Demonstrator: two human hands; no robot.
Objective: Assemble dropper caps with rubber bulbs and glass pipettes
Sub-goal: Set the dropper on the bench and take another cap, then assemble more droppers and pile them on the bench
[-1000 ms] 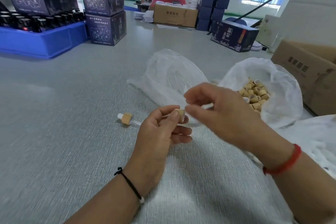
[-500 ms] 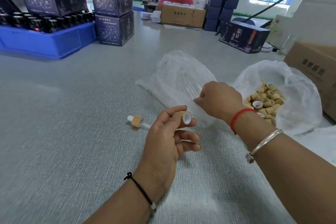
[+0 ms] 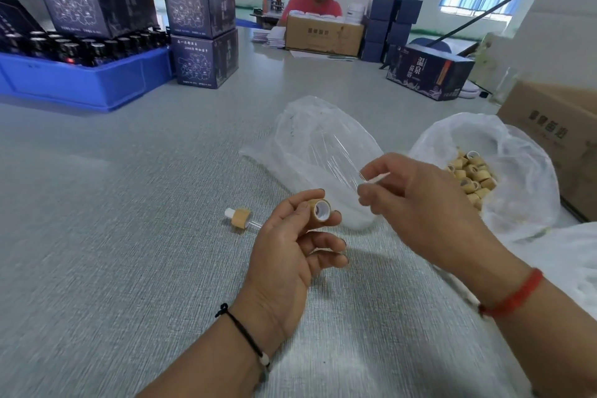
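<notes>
Left hand (image 3: 292, 245) is pinching a wooden dropper cap (image 3: 320, 209), open end facing right. Right hand (image 3: 420, 203) is gripping a glass pipette (image 3: 371, 180) just right of the cap, not touching it. Finished dropper (image 3: 240, 217) is lying on the worktop (image 3: 129, 236); bag of caps (image 3: 491, 171) is sitting at right.

the grey table (image 3: 97, 252) lies bare to the left of the finished dropper (image 3: 240, 217). two plastic bags (image 3: 316, 139) (image 3: 523, 191) crowd the right, with a carton (image 3: 562, 139) behind them and a blue crate (image 3: 80, 81) far left.
</notes>
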